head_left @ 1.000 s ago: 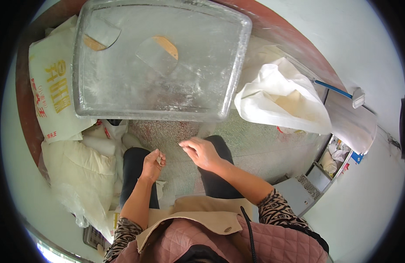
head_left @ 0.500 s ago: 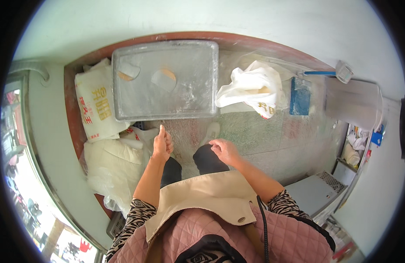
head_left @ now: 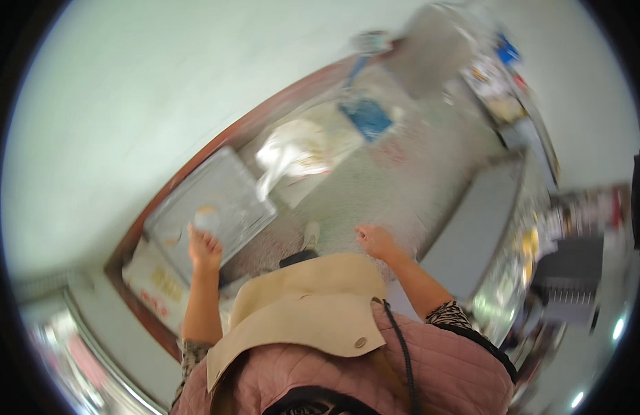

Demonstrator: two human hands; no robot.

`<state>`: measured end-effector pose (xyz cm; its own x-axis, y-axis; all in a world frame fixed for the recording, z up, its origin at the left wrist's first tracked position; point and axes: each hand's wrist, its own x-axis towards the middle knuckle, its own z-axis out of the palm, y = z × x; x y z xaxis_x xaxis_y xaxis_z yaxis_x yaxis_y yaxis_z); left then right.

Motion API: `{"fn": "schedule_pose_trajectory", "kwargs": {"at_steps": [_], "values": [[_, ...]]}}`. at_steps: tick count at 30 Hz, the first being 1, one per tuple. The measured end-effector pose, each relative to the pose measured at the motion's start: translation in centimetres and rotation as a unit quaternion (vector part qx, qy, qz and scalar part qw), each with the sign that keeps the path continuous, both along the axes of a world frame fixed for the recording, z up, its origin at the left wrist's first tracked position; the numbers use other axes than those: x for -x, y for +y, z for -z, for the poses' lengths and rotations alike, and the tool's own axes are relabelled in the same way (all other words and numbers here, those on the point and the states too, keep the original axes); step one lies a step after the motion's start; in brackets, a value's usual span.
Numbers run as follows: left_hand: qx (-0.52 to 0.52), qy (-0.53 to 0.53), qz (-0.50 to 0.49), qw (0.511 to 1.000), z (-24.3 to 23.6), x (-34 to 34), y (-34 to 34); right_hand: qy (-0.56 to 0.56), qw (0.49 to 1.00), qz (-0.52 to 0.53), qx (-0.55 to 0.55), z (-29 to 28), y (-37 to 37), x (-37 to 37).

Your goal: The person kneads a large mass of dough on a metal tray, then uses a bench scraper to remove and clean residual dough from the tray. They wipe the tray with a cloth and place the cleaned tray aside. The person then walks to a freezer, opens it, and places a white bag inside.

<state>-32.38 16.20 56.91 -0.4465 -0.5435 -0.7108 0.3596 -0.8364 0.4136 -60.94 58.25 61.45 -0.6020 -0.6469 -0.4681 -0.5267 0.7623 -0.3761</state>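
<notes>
My left hand is raised with its fingers curled into a fist and the thumb pointing up, and nothing shows in it. In the picture it overlaps the near edge of a large grey plastic bin with a flat top. Two small pale-and-tan pieces lie on that top, one of them a rounded piece just beyond my thumb. My right hand hangs over the floor, its fingers curled in and slightly blurred, with nothing visible in them.
Beyond the bin lies a crumpled white sack. A blue dustpan-like thing is farther along the wall. Printed white sacks lie left of the bin. A long grey metal surface stands on the right, near shelving.
My view has swung to the right, so the bin and sacks now sit tilted and lower left, and more of the room shows on the right. Both hands remain raised and curled.
</notes>
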Motion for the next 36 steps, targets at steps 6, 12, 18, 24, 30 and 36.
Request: {"fn": "schedule_pose_trajectory", "kwargs": {"at_steps": [6, 12, 18, 24, 30, 36], "values": [[-0.069, 0.078, 0.137, 0.985, -0.6, 2.7, 4.4, 0.070, 0.985, 0.045, -0.151, 3.0, 17.7, -6.1], [-0.066, 0.066, 0.225, 0.970, -2.7, 13.2, 9.0, -0.048, 0.980, 0.166, -0.096, 4.5, 27.4, -12.5], [0.004, 0.092, 0.325, 0.941, -8.3, 27.0, 21.4, -0.089, 0.944, 0.317, -0.025, 5.5, 36.7, -13.6], [0.051, 0.103, 0.396, 0.911, -16.1, 36.3, 33.5, -0.060, 0.755, 0.647, -0.093, 13.1, 49.4, -14.5], [0.192, 0.012, 0.439, 0.877, -20.2, 40.8, 39.2, 0.065, 0.675, 0.723, -0.132, 19.6, 55.6, -20.5], [0.212, 0.081, 0.532, 0.816, -21.2, 45.8, 48.2, 0.052, 0.593, 0.798, -0.091, 13.4, 50.9, -28.0]]}}
